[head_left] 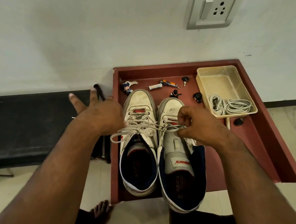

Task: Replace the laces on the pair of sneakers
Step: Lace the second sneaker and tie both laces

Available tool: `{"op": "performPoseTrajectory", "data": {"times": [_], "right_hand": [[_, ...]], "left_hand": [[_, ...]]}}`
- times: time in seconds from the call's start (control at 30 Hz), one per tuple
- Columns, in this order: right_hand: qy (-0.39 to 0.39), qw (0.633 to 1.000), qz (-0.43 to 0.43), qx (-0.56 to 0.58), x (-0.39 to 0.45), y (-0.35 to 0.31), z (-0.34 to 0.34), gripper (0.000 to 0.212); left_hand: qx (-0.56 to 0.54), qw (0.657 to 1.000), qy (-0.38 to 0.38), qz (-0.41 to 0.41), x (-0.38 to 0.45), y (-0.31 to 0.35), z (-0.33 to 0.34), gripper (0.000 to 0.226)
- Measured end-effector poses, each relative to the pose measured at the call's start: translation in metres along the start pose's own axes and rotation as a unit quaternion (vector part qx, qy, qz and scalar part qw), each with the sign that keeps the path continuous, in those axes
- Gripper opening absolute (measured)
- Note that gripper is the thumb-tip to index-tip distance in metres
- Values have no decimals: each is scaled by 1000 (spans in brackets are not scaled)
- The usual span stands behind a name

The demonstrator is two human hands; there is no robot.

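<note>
A dark red tray is set on the floor against a white wall, and the pair of sneakers is stood in it side by side, toes toward the wall. The left sneaker is seen with its lace loosened, the loose ends trailing over its near-left side. The right sneaker is laced only at the lower eyelets, its tongue pulled up and forward. In the far right corner of the tray a pale plastic tub is placed, and coiled white laces are held in its near end; these are judged to be the replacements.

The old lace is judged light, soft and limp, with some drag expected where it passes through the eyelets; it is best taken close to an eyelet and drawn out one crossing at a time. The sneakers are judged stiff enough to stand unaided.

The right hand is curled over the lower lacing of the right sneaker, and the lace there is pinched between thumb and fingertips. The left hand is held out past the left sneaker's side with fingers spread and nothing gripped.

Small keys, a battery and figurines are scattered at the tray's far end.
</note>
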State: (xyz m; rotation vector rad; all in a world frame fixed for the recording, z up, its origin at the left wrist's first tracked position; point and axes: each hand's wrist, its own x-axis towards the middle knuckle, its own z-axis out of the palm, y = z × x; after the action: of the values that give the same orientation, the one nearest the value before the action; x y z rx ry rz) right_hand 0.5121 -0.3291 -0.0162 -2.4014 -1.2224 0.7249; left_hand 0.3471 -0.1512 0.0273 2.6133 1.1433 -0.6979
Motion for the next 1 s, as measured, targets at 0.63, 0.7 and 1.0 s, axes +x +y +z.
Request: {"op": "performPoseTrajectory", "data": {"times": [0.63, 0.7, 1.0], "right_hand": [[-39, 995, 3, 92, -1, 4, -1, 19], [-18, 996, -2, 89, -1, 3, -1, 22], [-82, 942, -75, 317, -15, -34, -13, 9]], "left_hand": [[-54, 997, 21, 50, 11, 54, 17, 8], [-71, 996, 31, 36, 7, 49, 9, 19], [-477, 869, -33, 129, -31, 15, -50, 43]]}}
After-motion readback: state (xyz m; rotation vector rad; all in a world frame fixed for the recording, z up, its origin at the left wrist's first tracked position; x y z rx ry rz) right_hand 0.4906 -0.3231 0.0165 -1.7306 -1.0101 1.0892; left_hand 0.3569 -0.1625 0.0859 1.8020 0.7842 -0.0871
